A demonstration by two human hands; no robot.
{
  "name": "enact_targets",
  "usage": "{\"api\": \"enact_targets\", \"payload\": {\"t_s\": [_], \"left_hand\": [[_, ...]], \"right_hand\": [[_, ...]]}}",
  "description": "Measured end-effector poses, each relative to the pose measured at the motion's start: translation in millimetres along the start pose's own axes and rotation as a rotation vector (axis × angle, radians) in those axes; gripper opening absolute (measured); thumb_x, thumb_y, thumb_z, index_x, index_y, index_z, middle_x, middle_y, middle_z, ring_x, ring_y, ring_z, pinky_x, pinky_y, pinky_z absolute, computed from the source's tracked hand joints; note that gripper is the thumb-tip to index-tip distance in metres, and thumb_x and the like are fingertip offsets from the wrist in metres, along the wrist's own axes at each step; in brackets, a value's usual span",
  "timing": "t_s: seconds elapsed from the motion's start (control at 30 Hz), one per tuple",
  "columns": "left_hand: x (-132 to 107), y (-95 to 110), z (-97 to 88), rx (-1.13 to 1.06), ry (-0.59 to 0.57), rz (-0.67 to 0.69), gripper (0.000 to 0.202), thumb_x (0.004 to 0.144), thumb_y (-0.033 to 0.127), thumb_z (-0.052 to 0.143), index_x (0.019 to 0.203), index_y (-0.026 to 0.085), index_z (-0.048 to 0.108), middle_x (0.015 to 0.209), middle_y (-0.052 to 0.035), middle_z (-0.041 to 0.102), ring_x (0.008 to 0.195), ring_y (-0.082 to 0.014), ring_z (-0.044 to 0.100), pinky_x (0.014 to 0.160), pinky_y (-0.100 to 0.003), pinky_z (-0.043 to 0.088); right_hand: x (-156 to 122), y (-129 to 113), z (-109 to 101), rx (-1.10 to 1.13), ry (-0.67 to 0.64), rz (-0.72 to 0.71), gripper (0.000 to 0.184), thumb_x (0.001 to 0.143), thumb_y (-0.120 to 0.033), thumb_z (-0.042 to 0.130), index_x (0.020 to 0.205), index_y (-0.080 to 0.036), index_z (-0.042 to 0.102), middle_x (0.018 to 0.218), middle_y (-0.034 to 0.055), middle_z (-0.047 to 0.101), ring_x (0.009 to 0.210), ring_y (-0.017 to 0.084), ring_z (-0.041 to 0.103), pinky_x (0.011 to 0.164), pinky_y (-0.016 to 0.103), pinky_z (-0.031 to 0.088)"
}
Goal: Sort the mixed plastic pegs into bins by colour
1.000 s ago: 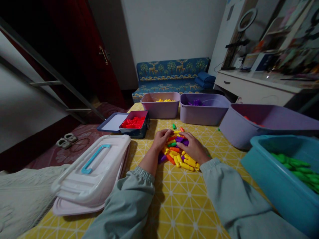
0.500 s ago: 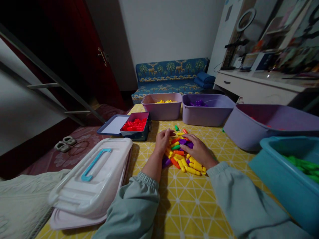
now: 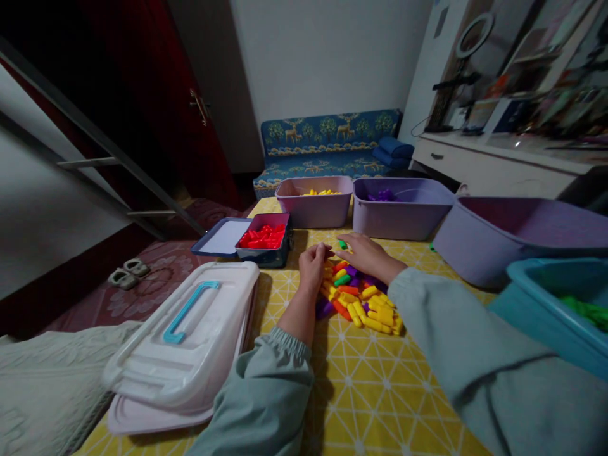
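A loose pile of small rounded plastic pieces, in yellow, orange, purple and green, lies on the yellow patterned tablecloth. My left hand is at the pile's far left edge, fingers curled and pressed together. Whatever they may hold is hidden. Over the far side of the pile reaches my right hand, palm down, its fingers extended leftward toward my left hand and the thumb apart. I see no piece in it. A green piece lies just beyond its fingertips.
Behind the pile stand a pinkish bin with yellow pieces and purple bins. A teal bin with green pieces is at right. At left are an open tin of red pieces and a white lidded box.
My right hand has moved from the pile's right side to its far side, closer to my left hand. My left hand stays at the left edge. The view has shifted slightly.
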State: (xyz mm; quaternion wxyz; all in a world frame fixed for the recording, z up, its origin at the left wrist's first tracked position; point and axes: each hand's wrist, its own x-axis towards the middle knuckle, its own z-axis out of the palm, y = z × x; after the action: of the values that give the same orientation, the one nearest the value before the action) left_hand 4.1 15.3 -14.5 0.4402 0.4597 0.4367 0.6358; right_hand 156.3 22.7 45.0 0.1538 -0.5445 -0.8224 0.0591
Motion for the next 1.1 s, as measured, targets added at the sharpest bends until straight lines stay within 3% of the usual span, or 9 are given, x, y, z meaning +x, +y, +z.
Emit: {"api": "enact_targets", "payload": {"t_s": [0.17,0.3,0.4,0.47,0.53,0.7,0.9,1.0,1.1], "left_hand": [[0,-2,-4.2,0.17,-0.014,0.074,0.04,0.084,0.049,0.055,0.075,0.013,0.072,0.079,-0.0102,0.074,0.075,-0.0196,0.069,0.072,-0.028,0.051],[1,-4,-4.1,0.231,-0.04,0.085,0.038,0.085,0.046,0.055,0.076,0.014,0.073,0.077,-0.0099,0.074,0.075,-0.02,0.069,0.073,-0.029,0.052],[0,-4,-2.6,0.219,-0.042,0.067,0.037,0.085,0.045,0.055,0.078,0.013,0.073,0.075,-0.0098,0.074,0.074,-0.02,0.069,0.073,-0.03,0.052],[-1,-2,-2.0,0.224,-0.046,0.061,0.036,0.085,0.044,0.055,0.078,0.013,0.073,0.076,-0.0101,0.074,0.074,-0.0205,0.07,0.073,-0.03,0.052],[-3,2,-1.7,0.239,-0.053,0.058,0.034,0.084,0.043,0.057,0.077,0.014,0.073,0.076,-0.0098,0.074,0.074,-0.0207,0.07,0.072,-0.03,0.052],[-8,12,-0.9,0.327,-0.092,0.074,0.027,0.083,0.036,0.058,0.077,0.014,0.074,0.074,-0.0077,0.074,0.072,-0.0196,0.069,0.07,-0.028,0.052],[-9,11,-2.1,0.388,-0.133,0.065,0.029,0.082,0.038,0.058,0.081,0.014,0.074,0.076,-0.0077,0.074,0.072,-0.0195,0.068,0.067,-0.026,0.05],[-8,8,-4.1,0.391,-0.141,0.075,0.031,0.081,0.041,0.059,0.083,0.014,0.075,0.078,-0.0082,0.074,0.074,-0.0196,0.068,0.068,-0.026,0.05],[-8,7,-5.7,0.404,-0.139,0.095,0.032,0.081,0.042,0.059,0.081,0.014,0.075,0.078,-0.0083,0.075,0.075,-0.0196,0.068,0.068,-0.026,0.05]], "right_hand": [[12,-14,12,-0.125,-0.124,0.096,0.041,0.095,-0.039,0.038,0.116,-0.017,0.066,0.123,0.0179,0.062,0.115,0.028,0.057,0.099,0.042,0.04],[2,-14,4,-0.116,-0.077,0.078,0.031,0.092,-0.031,0.046,0.1,-0.016,0.072,0.112,0.016,0.068,0.113,0.028,0.058,0.098,0.039,0.04],[-11,-13,1,0.077,0.16,0.069,0.024,0.088,-0.025,0.052,0.102,-0.019,0.07,0.111,0.0097,0.07,0.108,0.023,0.06,0.097,0.035,0.043],[-22,-16,3,0.361,0.403,0.098,0.019,0.085,-0.027,0.053,0.096,-0.021,0.068,0.103,0.0073,0.072,0.094,0.021,0.065,0.089,0.034,0.048],[-34,-19,6,0.692,0.531,0.161,0.017,0.082,-0.031,0.056,0.093,-0.02,0.064,0.09,0.0062,0.073,0.078,0.019,0.066,0.076,0.033,0.052],[-54,-22,0,1.336,0.395,0.267,0.035,0.072,-0.041,0.068,0.096,-0.018,0.057,0.073,0.0023,0.071,0.053,0.011,0.058,0.053,0.023,0.047],[-63,-18,-21,1.424,0.27,0.294,0.035,0.065,-0.047,0.075,0.077,-0.015,0.067,0.063,-0.0005,0.063,0.047,0.006,0.048,0.044,0.018,0.038],[-63,-22,-37,1.477,0.414,0.3,0.032,0.064,-0.04,0.077,0.083,-0.015,0.067,0.064,-0.002,0.063,0.051,0.007,0.052,0.047,0.019,0.042],[-65,-19,-64,1.528,0.753,0.228,0.029,0.072,-0.036,0.071,0.093,-0.019,0.063,0.08,0.0001,0.068,0.069,0.011,0.063,0.064,0.024,0.053]]}}
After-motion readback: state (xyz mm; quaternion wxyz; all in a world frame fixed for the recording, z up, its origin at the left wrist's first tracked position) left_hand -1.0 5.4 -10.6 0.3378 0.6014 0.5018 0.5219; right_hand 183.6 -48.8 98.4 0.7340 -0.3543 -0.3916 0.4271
